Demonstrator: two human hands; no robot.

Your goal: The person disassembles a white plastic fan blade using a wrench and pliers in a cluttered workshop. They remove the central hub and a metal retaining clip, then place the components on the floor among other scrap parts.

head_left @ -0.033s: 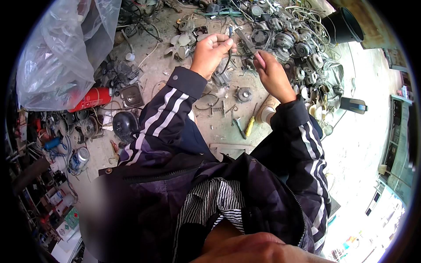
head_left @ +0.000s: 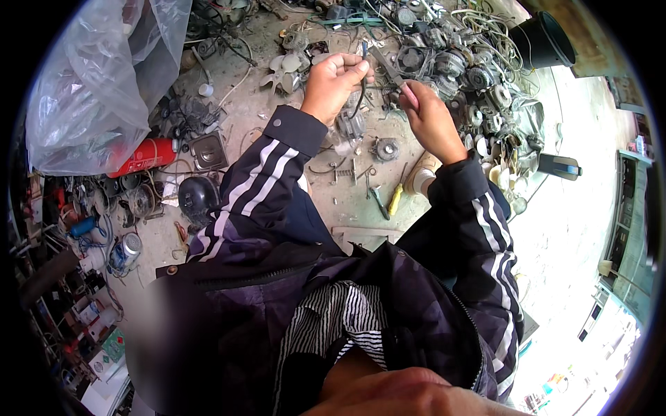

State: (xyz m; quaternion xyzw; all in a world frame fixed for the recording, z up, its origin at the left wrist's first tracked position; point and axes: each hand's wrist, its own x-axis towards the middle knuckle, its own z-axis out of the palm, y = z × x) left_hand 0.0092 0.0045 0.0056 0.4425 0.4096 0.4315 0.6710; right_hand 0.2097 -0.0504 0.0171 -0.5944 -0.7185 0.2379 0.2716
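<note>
My left hand (head_left: 338, 82) pinches a dark cable (head_left: 360, 102) between thumb and fingers. Above the fingertips stands the cable's short upper end, with a blue wire (head_left: 365, 48) showing. My right hand (head_left: 431, 118) is wrapped round the pinkish handle of a knife (head_left: 389, 68). Its blade points up and to the left, its tip close beside the wire end; whether they touch I cannot tell. Under the cable lies a small greyish motor (head_left: 351, 125), partly hidden by my left hand. A round metal motor part (head_left: 386, 149) rests on the floor between my legs.
A yellow-handled screwdriver (head_left: 395, 200) and pliers (head_left: 379, 202) lie near my shoe (head_left: 422, 173). Heaped motors (head_left: 451, 64) and cables spread at the far right, beside a black bucket (head_left: 543, 41). At left are a clear plastic bag (head_left: 97, 90), a red cylinder (head_left: 149, 156) and a metal tray (head_left: 208, 152).
My right hand and the knife have shifted very slightly to the left. My left hand keeps its place on the cable.
</note>
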